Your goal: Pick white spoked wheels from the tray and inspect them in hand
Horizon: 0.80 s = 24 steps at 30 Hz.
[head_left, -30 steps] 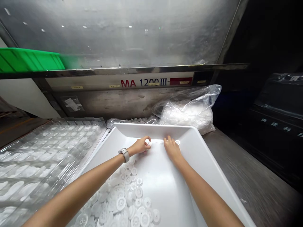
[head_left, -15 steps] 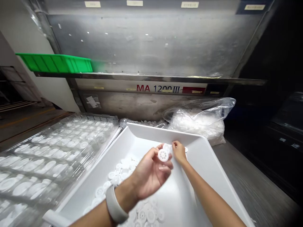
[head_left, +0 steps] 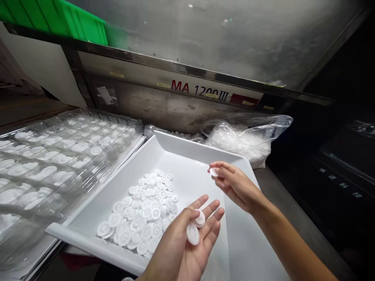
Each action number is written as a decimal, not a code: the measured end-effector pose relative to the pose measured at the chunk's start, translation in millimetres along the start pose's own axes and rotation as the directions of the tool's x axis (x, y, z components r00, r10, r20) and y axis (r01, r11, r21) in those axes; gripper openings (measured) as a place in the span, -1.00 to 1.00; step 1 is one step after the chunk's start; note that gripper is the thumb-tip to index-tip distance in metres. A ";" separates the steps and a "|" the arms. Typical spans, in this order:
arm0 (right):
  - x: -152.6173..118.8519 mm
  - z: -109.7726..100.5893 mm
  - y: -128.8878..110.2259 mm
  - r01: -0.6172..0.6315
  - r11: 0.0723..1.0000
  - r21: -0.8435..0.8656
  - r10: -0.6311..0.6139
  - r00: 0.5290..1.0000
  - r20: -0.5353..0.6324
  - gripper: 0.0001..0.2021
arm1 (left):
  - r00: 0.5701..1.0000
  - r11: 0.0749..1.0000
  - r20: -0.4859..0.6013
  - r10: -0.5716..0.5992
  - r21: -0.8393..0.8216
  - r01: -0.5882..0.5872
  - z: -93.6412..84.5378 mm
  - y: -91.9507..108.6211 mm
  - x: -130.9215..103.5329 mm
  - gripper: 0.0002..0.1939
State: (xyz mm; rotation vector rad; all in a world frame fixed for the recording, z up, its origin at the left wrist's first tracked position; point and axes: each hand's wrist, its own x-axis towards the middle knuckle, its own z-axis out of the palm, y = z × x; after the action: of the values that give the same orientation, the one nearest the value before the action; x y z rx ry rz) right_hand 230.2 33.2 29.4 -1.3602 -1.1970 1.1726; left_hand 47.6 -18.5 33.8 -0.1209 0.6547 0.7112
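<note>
- The left hand point(head_left: 179, 244) is showing bare, with a thumb and four slim fingers.
- A pale grey band point(head_left: 128, 278) is peeking out by the left wrist, just beside the tray's point(head_left: 82, 242) near edge; only a sliver is showing.
- The right hand point(head_left: 238, 186) is showing bare too.
- The right forearm point(head_left: 288, 236) is showing sleeveless, narrowing towards the wrist.
</note>
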 end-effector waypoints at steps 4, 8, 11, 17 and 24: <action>-59.3 36.8 -19.0 0.102 0.976 -0.191 -0.049 0.963 0.264 -0.89 | 0.991 0.999 0.130 0.002 -0.047 0.004 -21.2 5.1 -6.3 -0.77; -68.9 57.8 -14.3 0.315 0.865 -0.391 -0.142 0.900 0.411 -0.83 | 0.977 0.991 0.210 0.025 -0.137 0.005 -37.1 8.5 -5.7 -0.85; -59.0 61.0 -4.3 0.365 0.809 -0.460 -0.160 0.891 0.425 -0.77 | 0.981 0.987 0.185 0.061 -0.158 -0.031 -37.8 13.7 -6.5 -0.76; -50.8 48.4 10.5 0.466 0.662 -0.587 -0.316 0.884 0.345 -0.67 | 0.986 0.988 0.166 0.008 -0.154 0.018 -34.5 22.8 -4.3 -0.53; -69.0 62.4 17.3 0.299 0.711 -0.636 -0.353 0.935 0.045 -0.57 | 0.990 0.992 0.140 0.018 -0.128 0.000 -36.4 28.2 2.3 -0.51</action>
State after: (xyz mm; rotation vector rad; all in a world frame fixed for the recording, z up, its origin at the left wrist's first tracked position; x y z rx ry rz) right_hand 165.3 -33.2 11.1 -1.5656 -1.7902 0.4463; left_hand 12.1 -7.3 6.7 -0.1843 0.4750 0.7636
